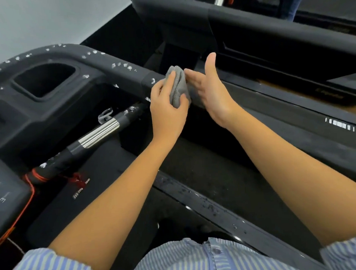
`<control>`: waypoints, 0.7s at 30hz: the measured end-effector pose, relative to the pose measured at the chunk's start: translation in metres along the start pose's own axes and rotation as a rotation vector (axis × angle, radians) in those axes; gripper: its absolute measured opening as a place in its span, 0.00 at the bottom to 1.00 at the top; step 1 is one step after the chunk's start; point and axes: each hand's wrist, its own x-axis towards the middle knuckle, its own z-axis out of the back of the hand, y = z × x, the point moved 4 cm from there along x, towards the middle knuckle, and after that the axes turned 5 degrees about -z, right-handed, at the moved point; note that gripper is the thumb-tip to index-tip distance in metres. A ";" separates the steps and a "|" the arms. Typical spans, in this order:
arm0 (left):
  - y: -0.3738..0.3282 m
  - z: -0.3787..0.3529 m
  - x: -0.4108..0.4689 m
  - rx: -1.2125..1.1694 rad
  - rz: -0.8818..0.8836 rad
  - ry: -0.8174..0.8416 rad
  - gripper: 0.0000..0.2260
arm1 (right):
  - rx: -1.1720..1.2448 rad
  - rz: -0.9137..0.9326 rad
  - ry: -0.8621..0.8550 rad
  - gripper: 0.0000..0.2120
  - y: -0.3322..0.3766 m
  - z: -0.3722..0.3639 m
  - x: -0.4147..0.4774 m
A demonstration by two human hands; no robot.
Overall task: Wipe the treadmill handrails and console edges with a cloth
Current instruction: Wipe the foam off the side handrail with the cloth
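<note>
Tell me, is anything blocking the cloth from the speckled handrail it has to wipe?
Nothing visible does. The left hand holds the cloth right at the handrail; the open right hand sits beside it.

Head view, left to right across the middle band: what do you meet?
In order: black console panel with printed numbers → recessed black tray pocket → ribbed silver metal grip on the bar → left hand, gripping → folded grey cloth → open right hand → white barcode sticker.

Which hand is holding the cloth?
The left hand: its fingers and thumb curl round the cloth, while the right hand is open beside it, fingers straight.
</note>
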 end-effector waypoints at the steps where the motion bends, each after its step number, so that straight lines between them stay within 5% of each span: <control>1: 0.005 -0.002 0.003 0.049 -0.004 0.033 0.24 | -0.063 -0.017 -0.119 0.35 0.002 0.006 0.003; 4: 0.018 -0.020 0.008 0.404 -0.013 0.221 0.22 | -0.244 -0.024 -0.342 0.31 0.003 0.021 0.013; 8: 0.026 -0.028 0.016 0.714 -0.234 0.295 0.19 | -0.581 -0.035 -0.360 0.31 -0.009 0.023 0.019; 11: 0.035 -0.019 0.031 0.755 -0.293 0.308 0.20 | -0.819 -0.010 -0.393 0.31 -0.019 0.020 0.026; 21: 0.051 -0.004 0.062 0.591 -0.081 0.272 0.15 | -0.902 0.045 -0.447 0.27 -0.021 0.019 0.029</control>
